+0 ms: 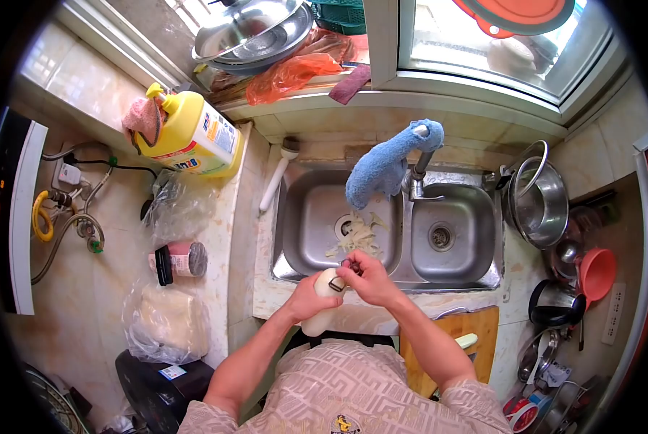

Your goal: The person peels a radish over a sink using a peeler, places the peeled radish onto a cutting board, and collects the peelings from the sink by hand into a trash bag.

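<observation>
My left hand [306, 298] is wrapped round a long white daikon [320, 323], held upright-slanting at the front edge of the sink. In my right hand [374, 279] is a peeler [335, 284], its metal head against the daikon's upper end; the fingers cover most of its dark reddish handle. Pale peelings [360, 237] lie around the drain of the left basin [306, 210], just beyond both hands.
A tap [419, 184] with a blue cloth [382, 166] stands between the basins. Right of me lies a wooden cutting board [487, 325] with a pale-handled knife [466, 340]. A yellow pump bottle [194, 137] and a white-handled brush [275, 181] are to the left. Metal bowls [539, 206] stand at right.
</observation>
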Demonstrator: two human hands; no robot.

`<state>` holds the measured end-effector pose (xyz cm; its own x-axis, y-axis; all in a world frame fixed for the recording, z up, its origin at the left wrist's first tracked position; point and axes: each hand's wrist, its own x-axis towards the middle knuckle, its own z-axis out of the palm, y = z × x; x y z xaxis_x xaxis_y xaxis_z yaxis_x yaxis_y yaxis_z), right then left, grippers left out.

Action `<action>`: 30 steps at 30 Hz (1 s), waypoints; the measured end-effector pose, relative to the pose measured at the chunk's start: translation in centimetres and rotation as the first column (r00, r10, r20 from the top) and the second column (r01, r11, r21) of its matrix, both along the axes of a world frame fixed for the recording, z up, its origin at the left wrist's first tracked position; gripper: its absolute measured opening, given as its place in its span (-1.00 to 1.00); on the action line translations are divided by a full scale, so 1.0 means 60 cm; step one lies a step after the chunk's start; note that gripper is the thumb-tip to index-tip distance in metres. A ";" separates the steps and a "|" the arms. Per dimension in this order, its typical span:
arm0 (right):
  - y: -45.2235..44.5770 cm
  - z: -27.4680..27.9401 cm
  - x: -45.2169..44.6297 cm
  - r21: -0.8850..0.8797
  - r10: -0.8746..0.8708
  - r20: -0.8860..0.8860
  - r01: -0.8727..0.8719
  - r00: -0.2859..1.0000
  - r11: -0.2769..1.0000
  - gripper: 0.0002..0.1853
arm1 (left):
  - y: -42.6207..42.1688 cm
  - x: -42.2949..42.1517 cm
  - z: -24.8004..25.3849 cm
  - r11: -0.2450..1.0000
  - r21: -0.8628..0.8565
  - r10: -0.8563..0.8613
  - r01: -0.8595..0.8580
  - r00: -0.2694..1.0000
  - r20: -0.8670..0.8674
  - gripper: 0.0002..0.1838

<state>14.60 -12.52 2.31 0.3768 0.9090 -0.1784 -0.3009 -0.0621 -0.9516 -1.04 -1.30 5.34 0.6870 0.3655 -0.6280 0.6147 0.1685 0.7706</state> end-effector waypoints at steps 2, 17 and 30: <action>0.012 -0.015 0.014 -0.053 -0.084 0.049 0.086 0.995 0.995 -0.83 | 0.005 -0.007 -0.006 0.999 -0.031 -0.007 0.006 1.000 -0.010 -0.40; 0.036 -0.127 0.028 -0.273 -0.131 -0.109 0.098 0.985 0.957 -0.82 | 0.039 -0.023 -0.010 0.930 0.300 -0.170 0.211 0.973 -0.157 -0.36; 0.039 -0.097 0.041 -0.311 -0.133 -0.189 0.069 0.973 0.948 -0.79 | 0.052 0.000 0.004 0.749 0.498 -0.262 0.437 0.886 -0.383 -0.29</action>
